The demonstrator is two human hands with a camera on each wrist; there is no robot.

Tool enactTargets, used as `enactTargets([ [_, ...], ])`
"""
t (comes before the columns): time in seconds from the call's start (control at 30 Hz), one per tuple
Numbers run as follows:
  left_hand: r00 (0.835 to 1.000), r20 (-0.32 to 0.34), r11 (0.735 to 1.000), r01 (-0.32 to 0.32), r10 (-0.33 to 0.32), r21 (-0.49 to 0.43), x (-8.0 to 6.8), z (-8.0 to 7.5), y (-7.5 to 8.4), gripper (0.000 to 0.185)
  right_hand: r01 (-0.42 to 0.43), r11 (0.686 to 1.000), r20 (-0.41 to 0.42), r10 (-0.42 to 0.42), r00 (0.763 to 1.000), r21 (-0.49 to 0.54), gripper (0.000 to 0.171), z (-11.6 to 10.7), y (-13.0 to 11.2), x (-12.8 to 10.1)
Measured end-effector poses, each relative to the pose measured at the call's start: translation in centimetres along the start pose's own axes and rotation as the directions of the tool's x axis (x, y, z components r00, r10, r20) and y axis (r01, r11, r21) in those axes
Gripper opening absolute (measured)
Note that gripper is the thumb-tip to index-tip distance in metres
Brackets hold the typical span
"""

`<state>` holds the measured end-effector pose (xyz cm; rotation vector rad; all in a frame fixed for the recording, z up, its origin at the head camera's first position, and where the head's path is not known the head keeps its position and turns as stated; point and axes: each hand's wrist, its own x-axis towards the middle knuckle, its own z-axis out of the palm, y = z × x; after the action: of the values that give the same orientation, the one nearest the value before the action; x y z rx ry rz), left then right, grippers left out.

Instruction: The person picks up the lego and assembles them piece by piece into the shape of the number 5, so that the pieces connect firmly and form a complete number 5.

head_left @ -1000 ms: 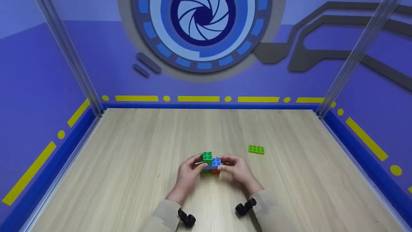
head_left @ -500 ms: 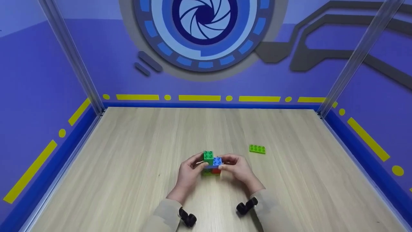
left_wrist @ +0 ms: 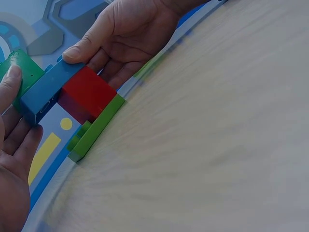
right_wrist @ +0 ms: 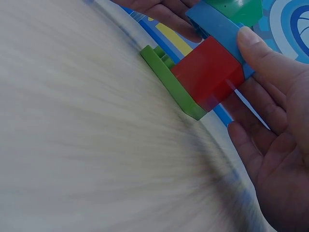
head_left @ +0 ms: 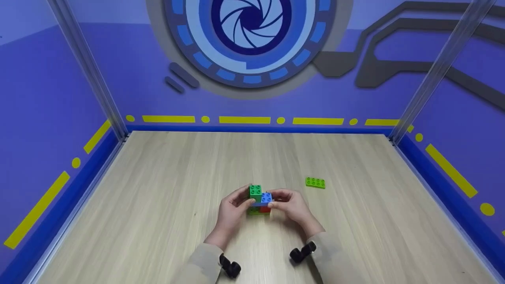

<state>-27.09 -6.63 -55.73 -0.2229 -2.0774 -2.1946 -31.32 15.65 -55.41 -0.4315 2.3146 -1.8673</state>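
A stack of toy building bricks stands at the table's front middle. Its base is a flat lime brick (left_wrist: 99, 130); a red brick (right_wrist: 210, 72) sits on the base's right half. Across the red brick lies a blue brick (head_left: 266, 197), its left end overhanging the base. A green brick (head_left: 255, 192) is on the blue one's left half. My left hand (head_left: 230, 213) grips the stack's upper left, thumb in front at the green brick, fingers behind and below. My right hand (head_left: 292, 207) pinches the blue brick's right end, thumb in front; its other fingers are partly hidden behind.
A loose flat lime brick (head_left: 315, 182) lies studs up on the wooden table (head_left: 177, 177), behind and right of my right hand. Patterned blue walls (head_left: 252, 106) bound the table at the back and both sides.
The whole head view shifts slightly between the first frame and the second. Both hands keep their hold, and the bricks stay arranged the same.
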Motion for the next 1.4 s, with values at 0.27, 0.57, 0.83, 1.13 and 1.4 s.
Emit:
enactTargets([
  [0.27, 1.0, -0.01, 1.0, -0.002, 0.002, -0.005, 0.0, 0.0, 0.0, 0.049, -0.011, 1.0, 0.006, 0.011, 1.0, 0.01, 0.042, -0.1, 0.0, -0.1],
  [0.57, 1.0, -0.006, 1.0, 0.014, -0.014, -0.025, 0.1, -0.1, 0.1, 0.05, -0.01, 1.0, 0.011, 0.011, 1.0, -0.009, 0.042, -0.1, 0.0, 0.0],
  [0.83, 1.0, -0.012, 0.999, 0.021, -0.021, -0.042, 0.1, 0.0, 0.1, 0.051, 0.004, 1.0, 0.053, -0.006, 0.999, 0.023, 0.046, -0.4, -0.1, -0.1],
  [1.13, 0.999, -0.017, 0.998, 0.039, -0.04, -0.04, 0.0, 0.0, 0.2, 0.052, 0.01, 0.999, 0.082, -0.012, 0.997, 0.031, 0.05, -0.7, -0.1, -0.1],
  [1.4, 0.998, -0.025, 0.998, 0.051, -0.052, -0.037, 0.1, 0.0, 0.2, 0.051, 0.006, 0.998, 0.068, -0.011, 0.998, 0.068, 0.05, -1.4, -0.3, -0.1],
])
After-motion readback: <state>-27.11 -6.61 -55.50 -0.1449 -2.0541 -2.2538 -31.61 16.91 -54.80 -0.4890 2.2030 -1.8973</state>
